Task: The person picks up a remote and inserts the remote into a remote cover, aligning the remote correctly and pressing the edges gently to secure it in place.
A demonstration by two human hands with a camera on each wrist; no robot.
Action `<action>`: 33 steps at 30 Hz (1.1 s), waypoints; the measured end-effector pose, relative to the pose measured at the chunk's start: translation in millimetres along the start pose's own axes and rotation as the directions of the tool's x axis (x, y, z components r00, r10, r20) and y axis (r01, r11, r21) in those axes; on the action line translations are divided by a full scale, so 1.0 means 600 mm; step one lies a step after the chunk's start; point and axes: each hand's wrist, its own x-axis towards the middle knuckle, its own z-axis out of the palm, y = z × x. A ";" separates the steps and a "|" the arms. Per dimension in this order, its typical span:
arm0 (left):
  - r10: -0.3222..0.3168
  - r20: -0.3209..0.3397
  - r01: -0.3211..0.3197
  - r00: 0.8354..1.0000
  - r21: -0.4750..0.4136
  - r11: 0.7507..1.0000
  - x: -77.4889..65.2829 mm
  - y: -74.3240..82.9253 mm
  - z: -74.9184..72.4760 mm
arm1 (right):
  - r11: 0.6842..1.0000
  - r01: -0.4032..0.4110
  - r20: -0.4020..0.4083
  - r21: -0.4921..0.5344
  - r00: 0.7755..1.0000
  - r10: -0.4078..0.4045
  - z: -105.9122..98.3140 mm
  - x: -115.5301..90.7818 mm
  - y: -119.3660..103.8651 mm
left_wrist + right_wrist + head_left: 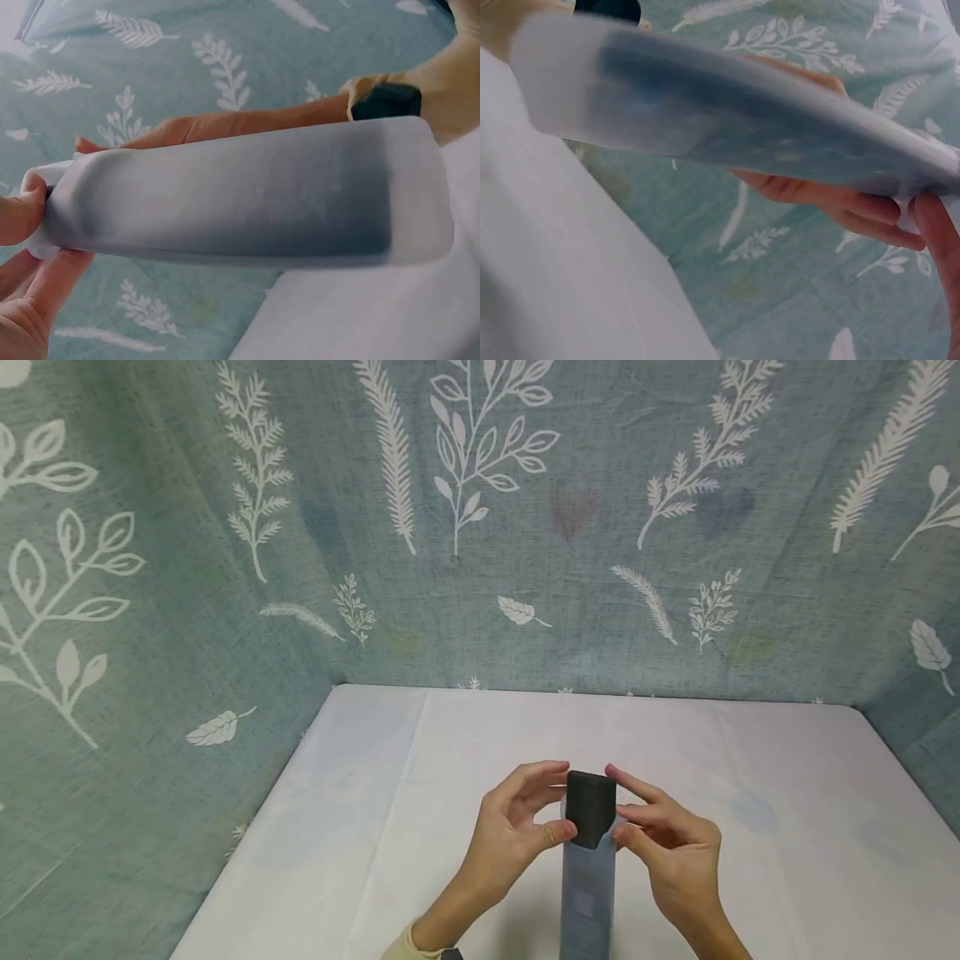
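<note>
Both hands hold a long, slim, translucent sleeve (587, 902) upright above the table. Inside it lies a dark, remote-like object, whose black end (591, 808) sticks out at the top. My left hand (517, 827) pinches at the left side of this end, thumb on its lower corner. From the right, my right hand (675, 847) pinches the sleeve's mouth between thumb and fingers, index finger raised by the black top. In the left wrist view, the dark shape stops short of the sleeve's pale bottom end (420, 195). The right wrist view shows the sleeve (705, 112) slanting past the fingers.
A white cloth-covered table (450, 760) spreads beneath the hands. Green-blue fabric (337, 485) with white leaf prints hangs behind it and along the left side. A beige cuff (408, 943) with a dark strap shows on the left arm.
</note>
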 end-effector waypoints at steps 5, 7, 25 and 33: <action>-0.031 0.050 0.031 0.998 -0.003 1.000 0.002 0.004 -0.002 | 0.991 0.071 0.090 -0.117 0.994 -0.061 0.002 0.007 -0.003; -0.014 0.070 0.014 0.997 0.000 1.000 0.004 0.007 -0.002 | 0.985 0.080 0.140 -0.152 0.988 -0.059 0.002 0.010 -0.008; -0.054 0.016 0.056 0.998 -0.125 0.991 -0.007 0.008 0.013 | 0.955 0.206 0.135 -0.213 0.974 -0.180 0.023 0.039 -0.026; 0.084 0.063 -0.075 0.994 -0.127 0.989 -0.004 0.007 0.004 | 0.993 0.043 0.076 -0.113 0.997 -0.035 0.019 0.038 -0.027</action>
